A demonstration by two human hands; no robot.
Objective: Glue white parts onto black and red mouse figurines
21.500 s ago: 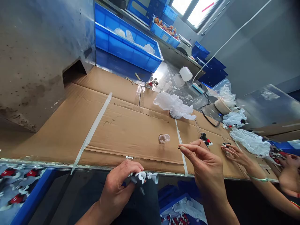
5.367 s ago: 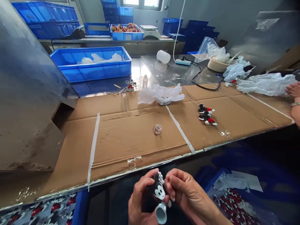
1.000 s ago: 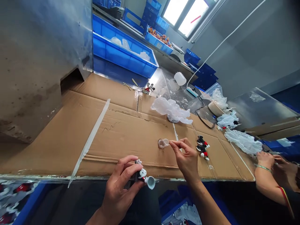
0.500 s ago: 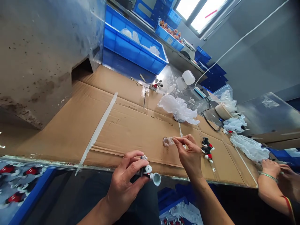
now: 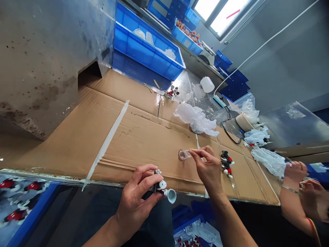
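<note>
A small clear cup (image 5: 185, 155) is standing on the cardboard-covered surface (image 5: 151, 147), set back from the front edge, and the right hand (image 5: 208, 169) is hovering close on the cup's right, thumb and forefinger forming a narrow pinch at its rim (whether anything is sitting between them is too small to tell). The left hand (image 5: 140, 192) is holding a black-and-white figure (image 5: 162, 185) on the near left of the cup, fingers curling round its back, while a grey funnel-shaped piece (image 5: 171, 196) on the figure is showing its wide mouth. This grip is hanging at the front edge, with flat cardboard running between it and the cup. Left of the cup, cardboard is stretching broadly to a white tape strip (image 5: 106, 147) and on toward a stained metal housing (image 5: 46, 68), leaving the most sideways room. Right of the cup, space is tightening: two red-and-black figures (image 5: 227, 164) are lying just past the right hand. Beyond the cup, crumpled white plastic (image 5: 196, 118) is crowding the far side, and a long blue tray (image 5: 146, 55) is standing farther back. Well right of the cup, a co-worker's hand (image 5: 295, 171) is showing near the front edge.
</note>
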